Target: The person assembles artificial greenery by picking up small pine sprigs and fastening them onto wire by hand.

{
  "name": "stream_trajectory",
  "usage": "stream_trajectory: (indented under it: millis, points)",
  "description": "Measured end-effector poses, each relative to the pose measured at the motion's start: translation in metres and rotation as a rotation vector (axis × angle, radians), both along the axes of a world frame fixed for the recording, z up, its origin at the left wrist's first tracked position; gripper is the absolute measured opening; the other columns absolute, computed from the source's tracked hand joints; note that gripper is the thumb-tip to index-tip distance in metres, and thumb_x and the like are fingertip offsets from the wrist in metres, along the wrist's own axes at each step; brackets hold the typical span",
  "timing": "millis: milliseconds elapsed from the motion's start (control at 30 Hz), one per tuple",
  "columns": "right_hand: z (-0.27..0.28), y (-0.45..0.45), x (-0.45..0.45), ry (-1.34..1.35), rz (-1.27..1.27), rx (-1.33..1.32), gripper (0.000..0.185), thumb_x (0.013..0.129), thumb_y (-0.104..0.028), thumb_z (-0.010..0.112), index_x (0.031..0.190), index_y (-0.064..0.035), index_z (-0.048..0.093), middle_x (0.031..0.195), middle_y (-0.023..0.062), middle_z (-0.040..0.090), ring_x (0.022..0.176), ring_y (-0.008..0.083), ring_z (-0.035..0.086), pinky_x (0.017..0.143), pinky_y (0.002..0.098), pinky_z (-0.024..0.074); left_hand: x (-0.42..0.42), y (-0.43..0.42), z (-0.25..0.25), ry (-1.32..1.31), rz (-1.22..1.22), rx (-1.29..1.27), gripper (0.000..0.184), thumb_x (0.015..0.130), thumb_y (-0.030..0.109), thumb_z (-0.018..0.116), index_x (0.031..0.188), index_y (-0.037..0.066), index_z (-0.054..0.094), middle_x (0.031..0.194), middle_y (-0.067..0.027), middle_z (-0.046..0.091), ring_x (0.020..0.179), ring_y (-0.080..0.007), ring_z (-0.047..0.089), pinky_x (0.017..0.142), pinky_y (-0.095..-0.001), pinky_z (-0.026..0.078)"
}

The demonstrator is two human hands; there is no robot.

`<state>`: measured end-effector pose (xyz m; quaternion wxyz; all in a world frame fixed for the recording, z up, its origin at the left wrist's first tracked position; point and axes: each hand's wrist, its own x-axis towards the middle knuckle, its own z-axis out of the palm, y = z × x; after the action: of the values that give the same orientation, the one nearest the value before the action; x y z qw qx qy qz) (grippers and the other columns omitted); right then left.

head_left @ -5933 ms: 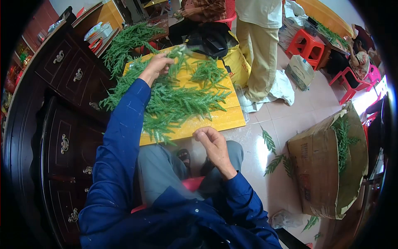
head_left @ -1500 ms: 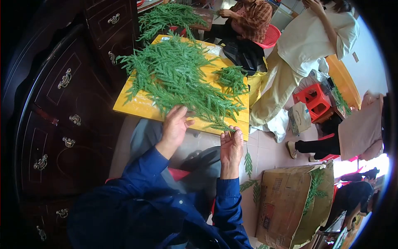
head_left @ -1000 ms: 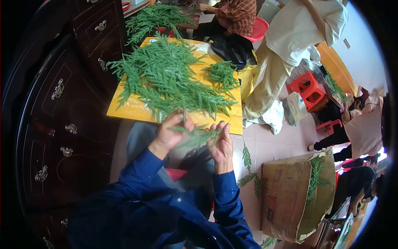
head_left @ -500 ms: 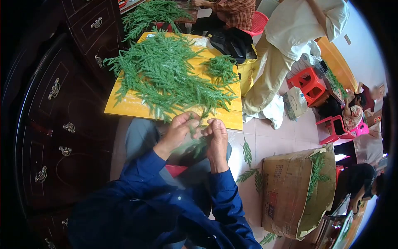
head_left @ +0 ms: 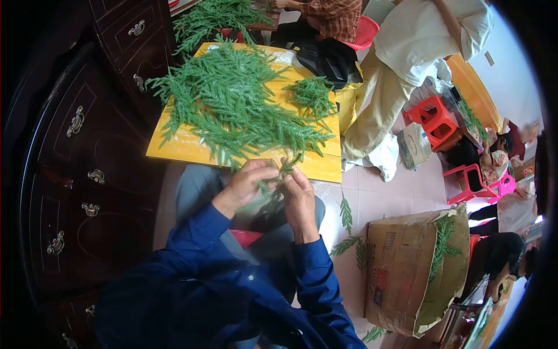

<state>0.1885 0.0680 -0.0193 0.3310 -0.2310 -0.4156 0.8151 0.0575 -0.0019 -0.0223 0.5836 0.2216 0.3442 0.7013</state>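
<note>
Over my lap, at the near edge of the yellow table (head_left: 192, 150), both hands are closed on one green artificial sprig (head_left: 289, 166). My left hand (head_left: 251, 181) pinches it from the left, thumb and index finger together; some blurred greenery hangs below these fingers. My right hand (head_left: 299, 196) grips the sprig from the right, its fingertips close to those of my left. The sprig's leafy tip sticks up above the fingers, and its stem is partly hidden by them. Just beyond lies a large heap of green artificial sprigs (head_left: 232, 99), with a smaller bunch (head_left: 312, 96) to its right.
Dark wooden drawers (head_left: 81, 163) stand along the left. A cardboard box (head_left: 401, 273) with greenery is at lower right, and loose sprigs (head_left: 346, 215) lie on the floor. A person in pale clothes (head_left: 427, 35) stands right of the table; red stools (head_left: 430, 119) are beyond.
My right hand has shifted slightly, bringing its fingertips up to the sprig near my left hand. The sprig's leafy tip now stands out between both hands.
</note>
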Motion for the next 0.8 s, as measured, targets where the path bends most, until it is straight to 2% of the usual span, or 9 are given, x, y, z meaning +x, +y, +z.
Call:
stream_trajectory:
  millis: [133,233,333,533,733,800]
  points:
    - [0.001,0.007,0.003,0.222,0.009,-0.152,0.021,0.087,-0.006,0.060,0.108,-0.0010,0.058,0.086,0.0034,0.061,0.075,0.0129,0.058,0.071,0.0256,0.0458,-0.003,0.002,0.005,0.080,-0.023,0.006,0.007,0.086,0.010,0.059,0.084,0.004,0.062,0.072,-0.0021,0.062,0.059,-0.0070,0.052,0.059,-0.0221,0.042]
    - [-0.008,0.013,0.007,0.193,0.116,-0.215,0.018,0.084,-0.003,0.063,0.102,-0.0033,0.059,0.088,0.0050,0.063,0.076,0.0131,0.059,0.068,0.0261,0.0460,-0.004,0.005,0.009,0.201,-0.057,-0.033,0.009,0.085,0.011,0.061,0.080,0.003,0.062,0.067,0.0002,0.059,0.058,-0.0051,0.049,0.057,-0.0201,0.039]
    - [-0.008,0.009,0.005,0.167,0.037,-0.172,0.019,0.083,-0.002,0.064,0.102,-0.0036,0.059,0.091,0.0055,0.065,0.077,0.0121,0.060,0.067,0.0264,0.0466,-0.008,0.008,0.008,0.372,-0.092,-0.007,0.011,0.084,0.013,0.062,0.078,0.003,0.062,0.066,0.0025,0.057,0.058,-0.0034,0.046,0.056,-0.0189,0.036]
    - [-0.010,0.012,0.005,0.132,0.006,-0.092,0.015,0.084,-0.001,0.064,0.099,-0.0030,0.062,0.091,0.0049,0.066,0.075,0.0104,0.059,0.068,0.0252,0.0471,-0.008,0.009,0.027,0.532,-0.062,-0.014,0.012,0.084,0.015,0.064,0.077,0.005,0.060,0.067,0.0052,0.052,0.060,-0.0030,0.043,0.056,-0.0190,0.035]
    - [-0.016,0.015,0.006,0.093,0.025,-0.053,0.014,0.084,-0.002,0.065,0.098,-0.0042,0.063,0.091,0.0038,0.067,0.075,0.0099,0.059,0.069,0.0245,0.0468,-0.012,0.014,0.011,0.217,-0.122,-0.008,0.014,0.084,0.016,0.068,0.083,0.006,0.059,0.071,0.0038,0.054,0.062,-0.0048,0.047,0.058,-0.0198,0.038]
    - [-0.018,0.016,0.006,0.062,0.005,-0.066,0.014,0.084,-0.002,0.065,0.098,-0.0046,0.063,0.090,0.0033,0.066,0.075,0.0096,0.059,0.068,0.0241,0.0465,-0.011,0.012,0.006,0.203,-0.125,-0.009,0.012,0.083,0.013,0.067,0.084,0.005,0.059,0.072,0.0032,0.055,0.063,-0.0053,0.048,0.059,-0.0199,0.039]
